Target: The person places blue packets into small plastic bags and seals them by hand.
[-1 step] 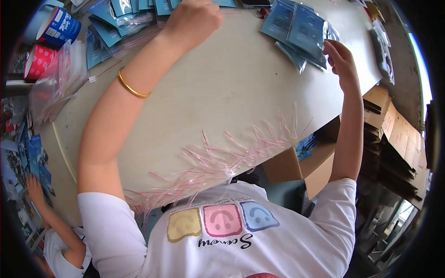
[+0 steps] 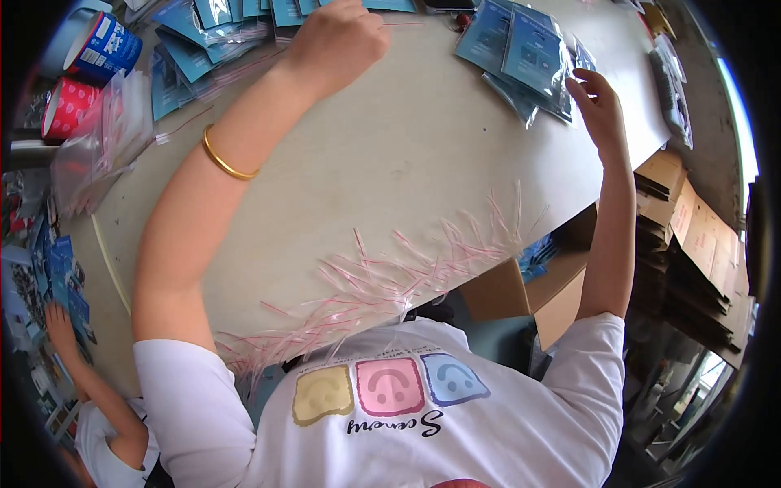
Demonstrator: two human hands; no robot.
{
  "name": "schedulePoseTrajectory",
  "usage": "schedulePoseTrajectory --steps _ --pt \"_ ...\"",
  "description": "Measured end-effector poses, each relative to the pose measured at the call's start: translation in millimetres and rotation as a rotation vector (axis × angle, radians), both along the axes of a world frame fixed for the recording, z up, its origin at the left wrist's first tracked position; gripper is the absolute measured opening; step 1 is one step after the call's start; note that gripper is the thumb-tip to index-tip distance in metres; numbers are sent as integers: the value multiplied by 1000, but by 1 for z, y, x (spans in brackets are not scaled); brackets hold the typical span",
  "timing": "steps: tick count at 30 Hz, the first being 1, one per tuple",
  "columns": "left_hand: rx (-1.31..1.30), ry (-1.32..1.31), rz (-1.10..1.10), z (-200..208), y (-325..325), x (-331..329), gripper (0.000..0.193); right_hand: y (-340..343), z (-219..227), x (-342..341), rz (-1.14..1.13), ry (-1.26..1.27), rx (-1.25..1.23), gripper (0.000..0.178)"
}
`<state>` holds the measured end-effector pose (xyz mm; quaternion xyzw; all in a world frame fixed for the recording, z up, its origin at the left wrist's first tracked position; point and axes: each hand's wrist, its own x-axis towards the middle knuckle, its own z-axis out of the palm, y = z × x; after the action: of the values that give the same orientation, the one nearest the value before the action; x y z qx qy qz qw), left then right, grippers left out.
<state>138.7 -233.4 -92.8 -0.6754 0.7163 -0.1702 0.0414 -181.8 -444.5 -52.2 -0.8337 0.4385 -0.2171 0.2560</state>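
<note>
My left hand [image 2: 340, 42] is closed in a fist at the table's far side, beside a heap of blue flat packets in clear bags [image 2: 195, 53]. A thin red-lined plastic strip [image 2: 405, 24] sticks out past its knuckles; what the fingers hold is hidden. On my left forearm sits a gold bangle [image 2: 230, 163]. At the far right, my right hand [image 2: 600, 114] has its fingers bent and parted, with the tips at the right edge of a smaller pile of blue bagged packets [image 2: 533, 53]. I see nothing held in it.
Many red-lined plastic strips [image 2: 407, 272] lie along the near table edge [image 2: 569, 210]. Clear bags [image 2: 102, 134] and two cups, blue [image 2: 110, 47] and red [image 2: 69, 110], stand left. An open carton [image 2: 500, 293] is below right. Another person's hand [image 2: 61, 325] works at lower left.
The top packet on the right pile lies flatter, and my right fingers have parted slightly at its edge. My left hand and forearm have shifted slightly left.
</note>
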Motion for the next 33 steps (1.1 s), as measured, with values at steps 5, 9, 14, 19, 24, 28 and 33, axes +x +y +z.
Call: schedulePoseTrajectory --steps 5,9,14,19,24,28,33 --pt "-422 87 -315 -18 41 -12 5 78 1 40 403 -42 -350 21" --pt "-461 233 -119 2 39 2 17 100 -23 113 658 128 -622 37" --pt "-395 344 -60 32 40 1 28 100 -56 154 612 215 -666 24" --pt "-284 439 -291 12 66 -11 29 168 -35 82 846 194 -473 35" --pt "-62 551 -264 -19 97 -50 52 178 -20 42 906 123 -172 29" --pt "-63 574 -209 -20 107 -59 52 159 -20 36 784 58 3 18" --pt "-76 586 -178 -24 107 -59 57 162 -24 40 867 57 40 15"
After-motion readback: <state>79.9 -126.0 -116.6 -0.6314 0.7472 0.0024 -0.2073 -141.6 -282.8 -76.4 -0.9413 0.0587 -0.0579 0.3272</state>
